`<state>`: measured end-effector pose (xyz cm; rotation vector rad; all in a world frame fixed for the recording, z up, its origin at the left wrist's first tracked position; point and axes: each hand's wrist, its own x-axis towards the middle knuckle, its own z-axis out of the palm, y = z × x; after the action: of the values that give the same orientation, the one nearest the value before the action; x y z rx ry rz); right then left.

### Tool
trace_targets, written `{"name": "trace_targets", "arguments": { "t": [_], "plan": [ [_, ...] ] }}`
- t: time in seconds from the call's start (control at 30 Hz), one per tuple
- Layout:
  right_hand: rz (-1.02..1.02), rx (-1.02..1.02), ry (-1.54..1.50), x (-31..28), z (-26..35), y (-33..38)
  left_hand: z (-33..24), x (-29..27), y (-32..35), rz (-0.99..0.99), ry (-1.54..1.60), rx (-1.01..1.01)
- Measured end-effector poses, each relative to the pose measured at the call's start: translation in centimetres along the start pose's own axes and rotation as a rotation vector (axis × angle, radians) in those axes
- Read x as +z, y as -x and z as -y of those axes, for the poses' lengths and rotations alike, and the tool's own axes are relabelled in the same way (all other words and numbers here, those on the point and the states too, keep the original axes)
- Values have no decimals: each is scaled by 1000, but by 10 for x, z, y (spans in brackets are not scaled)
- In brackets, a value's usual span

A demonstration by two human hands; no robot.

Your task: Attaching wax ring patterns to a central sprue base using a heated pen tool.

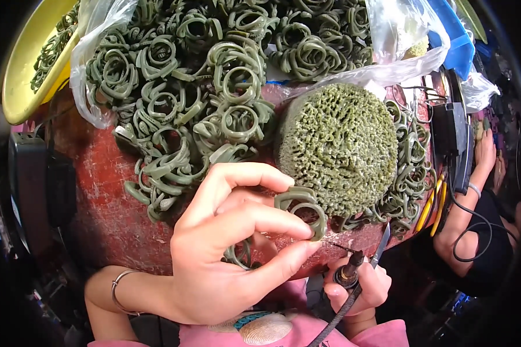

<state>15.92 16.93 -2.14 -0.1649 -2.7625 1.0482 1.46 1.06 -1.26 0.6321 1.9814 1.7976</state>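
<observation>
With our left hand (pixel 223 263) we pinch a looped green ring (pixel 309 206) between thumb and fingers, just beside the round, porous green block (pixel 341 150) over the red table (pixel 113 194). Our right hand (pixel 369 286) grips a black corded tool (pixel 347 274), its thin tip near the ring, and a knife (pixel 381 247).

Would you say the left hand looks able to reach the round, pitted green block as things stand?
Probably yes: the pitted green block sits just beyond the left hand, and only the green ring piece in its pinch seems in the way, likely meeting the block first.
</observation>
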Motion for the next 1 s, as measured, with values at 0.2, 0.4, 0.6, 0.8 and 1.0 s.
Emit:
{"name": "trace_targets", "arguments": {
  "t": [0.2,0.4,0.6,0.8,1.0],
  "plan": [
    [-30,-22,49,0,1,-4,1,1,0,-4,12,-13],
    [-27,-40,56,-1,2,-7,2,1,0,0,16,-11],
    [-46,-30,3,1,1,-8,1,0,0,18,23,-3],
    [5,5,2,0,-1,-3,1,0,1,15,44,-22],
    [-13,-7,5,0,1,-6,1,1,0,17,52,-27]
  ]
}}
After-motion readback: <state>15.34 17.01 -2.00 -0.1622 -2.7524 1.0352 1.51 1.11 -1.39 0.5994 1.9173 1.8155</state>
